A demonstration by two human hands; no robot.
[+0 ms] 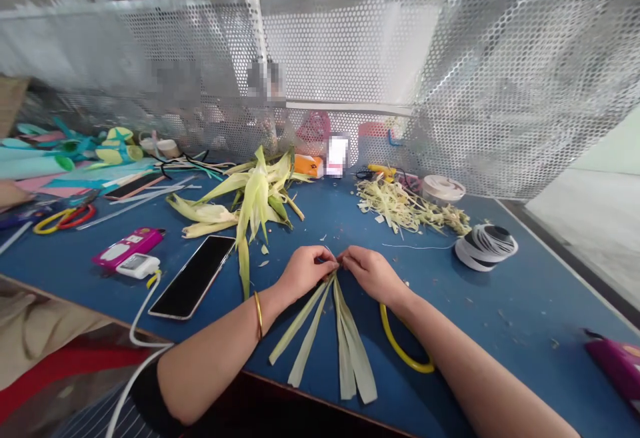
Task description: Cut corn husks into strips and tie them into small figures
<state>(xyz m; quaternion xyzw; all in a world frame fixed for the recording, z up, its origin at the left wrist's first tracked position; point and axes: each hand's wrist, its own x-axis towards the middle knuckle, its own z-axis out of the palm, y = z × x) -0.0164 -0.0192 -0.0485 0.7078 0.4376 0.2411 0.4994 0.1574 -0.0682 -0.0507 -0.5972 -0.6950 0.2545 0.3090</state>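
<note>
My left hand [310, 270] and my right hand [367, 270] meet over the near middle of the table, fingertips pinched close together. Between them they grip the gathered top of several pale green corn husk strips [356, 358]. The strips fan out toward the table's front edge. My fingers hide the very top of the bundle. Part of a yellow loop handle [387, 335] shows beside and beneath my right forearm. To the right lies a cone of white and black thread [485, 248], with a thin white thread [425, 247] running from it toward my right hand.
Corn husks [257, 195] are heaped left of centre, shredded husk [400, 205] right of centre. A phone [195, 278], a charger [139, 265] with a cable, and scissors [67, 217] lie left. A perforated metal screen [345, 45] borders the back. A roll of tape [443, 188] stands there.
</note>
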